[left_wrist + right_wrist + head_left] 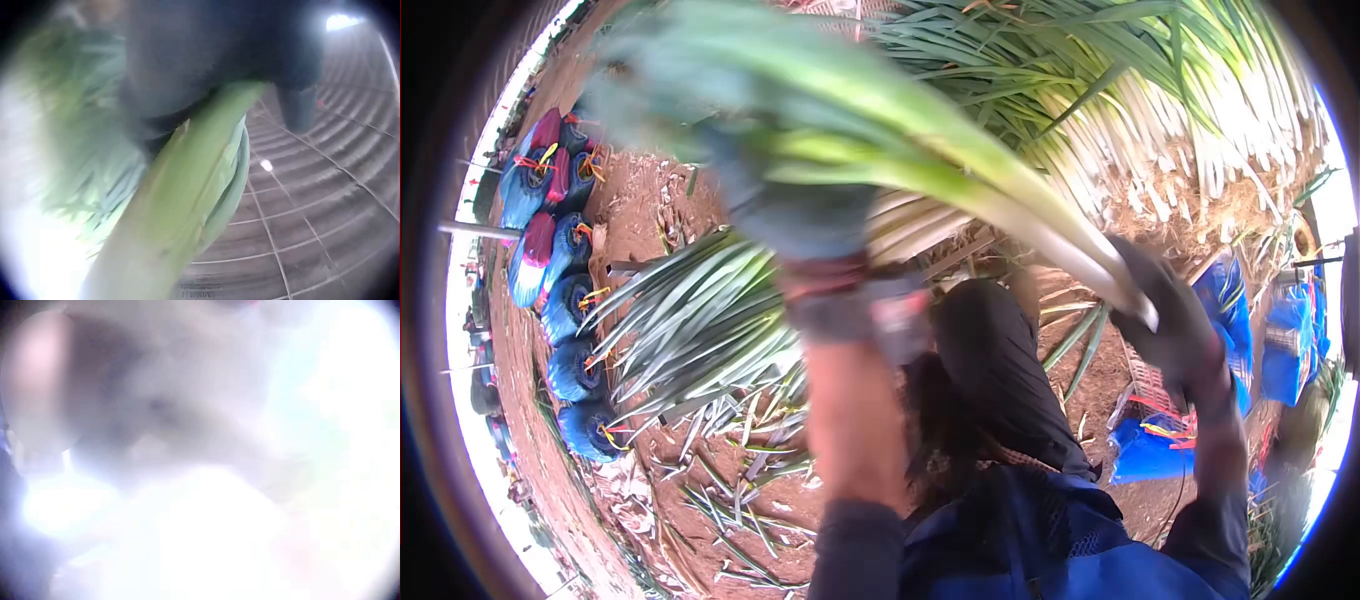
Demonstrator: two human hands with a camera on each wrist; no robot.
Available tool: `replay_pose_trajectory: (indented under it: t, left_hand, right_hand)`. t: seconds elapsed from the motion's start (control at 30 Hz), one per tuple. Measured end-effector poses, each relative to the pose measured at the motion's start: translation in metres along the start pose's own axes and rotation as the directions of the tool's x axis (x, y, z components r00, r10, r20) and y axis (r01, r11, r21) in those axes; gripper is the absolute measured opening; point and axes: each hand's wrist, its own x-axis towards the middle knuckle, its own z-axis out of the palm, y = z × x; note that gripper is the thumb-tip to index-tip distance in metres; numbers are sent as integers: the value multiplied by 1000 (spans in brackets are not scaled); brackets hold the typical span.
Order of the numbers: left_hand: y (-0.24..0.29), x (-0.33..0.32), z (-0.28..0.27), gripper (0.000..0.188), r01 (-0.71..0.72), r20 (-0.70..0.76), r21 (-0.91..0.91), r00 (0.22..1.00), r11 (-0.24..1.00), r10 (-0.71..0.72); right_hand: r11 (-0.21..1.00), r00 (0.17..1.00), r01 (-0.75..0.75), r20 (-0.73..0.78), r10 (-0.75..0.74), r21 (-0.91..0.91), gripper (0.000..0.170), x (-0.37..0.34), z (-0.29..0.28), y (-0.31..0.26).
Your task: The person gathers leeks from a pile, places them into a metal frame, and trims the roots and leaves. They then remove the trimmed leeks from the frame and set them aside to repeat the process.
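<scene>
A bunch of long green onions (1000,190) slants across the head view, leaves blurred at upper left, white ends at lower right. My gloved left hand (800,205) grips it around the green part. In the left wrist view the dark glove (219,56) wraps the pale green stalk (181,194). At the white end is my dark-gloved right hand (1165,315), blurred by motion; the stalk tips overlap its palm, and I cannot tell whether its fingers close on them. The right wrist view is washed out. More green onions (710,300) lie below my left hand.
A big heap of green onions (1140,110) with roots lies at upper right. Wrapped blue bundles (575,365) line the left side. Blue plastic (1150,450) lies right of my knee (990,350). Cut leaves (740,510) litter the dirt floor.
</scene>
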Motion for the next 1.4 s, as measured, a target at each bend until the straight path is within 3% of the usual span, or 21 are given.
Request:
replay_pose_trajectory:
  t: [0.03,0.07,0.1,0.17,0.2,0.23,0.27,0.3,0.33,0.37,0.4,0.43,0.5,0.57,0.73,0.9,1.03,1.1,1.27,1.37,1.4]
  left_hand:
    - [35,4,-7,80,-142,-44,117,988,983,148]
    - [76,4,-32,85,-43,225,-96,972,994,64]
    - [100,1,-33,86,-376,-44,375,906,847,422]
    - [152,-14,-89,84,32,313,-154,950,988,18]
    - [165,-27,-119,82,-105,115,-6,988,994,105]
    - [164,-41,-144,80,-133,-164,451,960,883,229]
    - [166,-67,-173,68,114,-412,603,892,789,186]
    - [167,-93,-203,56,398,-633,619,763,677,130]
    - [171,-124,-222,45,582,-750,193,607,790,-264]
    - [158,-126,-198,41,701,-750,395,619,594,-233]
    - [145,-129,-173,38,767,-749,564,631,306,-202]
    - [132,-131,-148,35,760,-747,650,642,13,-171]
    - [134,-107,-169,33,484,-495,869,850,-106,-181]
    - [106,-59,-184,33,3,-101,873,979,-488,-175]
    - [55,-7,-272,65,-433,12,330,890,-839,-455]
    - [48,-7,-270,69,-417,-1,314,898,-853,-439]
    - [45,-5,-269,74,-383,-46,317,907,-867,-418]
    - [44,-4,-271,76,-385,-31,341,907,-857,-420]
    - [45,-4,-280,80,-378,-50,312,909,-871,-413]
    - [45,-3,-282,80,-380,-48,304,910,-873,-413]
    - [44,-4,-280,80,-374,-51,311,911,-874,-409]
  right_hand:
    - [988,995,100,-43,-95,115,65,37,23,14]
    - [996,992,40,113,-48,76,66,78,30,5]
    - [975,980,146,109,-165,170,66,115,55,12]
    - [909,917,385,38,-396,161,62,184,122,15]
    - [868,884,432,76,-462,245,61,213,151,17]
    - [898,892,364,187,-412,246,61,231,175,15]
    - [890,880,416,162,-446,187,62,245,217,32]
    - [906,892,362,202,-405,219,63,250,254,54]
    - [933,891,302,289,-349,196,66,251,293,80]
    - [977,904,211,383,-190,-12,67,240,309,90]
    - [960,959,234,122,-254,156,69,222,329,105]
    - [976,968,135,186,-166,168,68,218,319,98]
    - [958,973,74,191,-130,277,69,220,331,101]
    - [977,972,59,212,-103,206,65,219,325,98]
    - [951,980,188,-118,-163,245,39,193,283,84]
    - [819,834,-279,-296,465,502,25,132,215,164]
    - [760,703,-650,-382,600,-5,34,81,273,341]
    - [583,615,-788,-199,763,-198,27,79,273,364]
    - [614,683,-725,-213,699,-312,26,63,305,416]
    - [635,654,-740,-14,757,-223,25,79,290,356]
    - [733,753,-655,-78,653,-186,25,74,297,342]
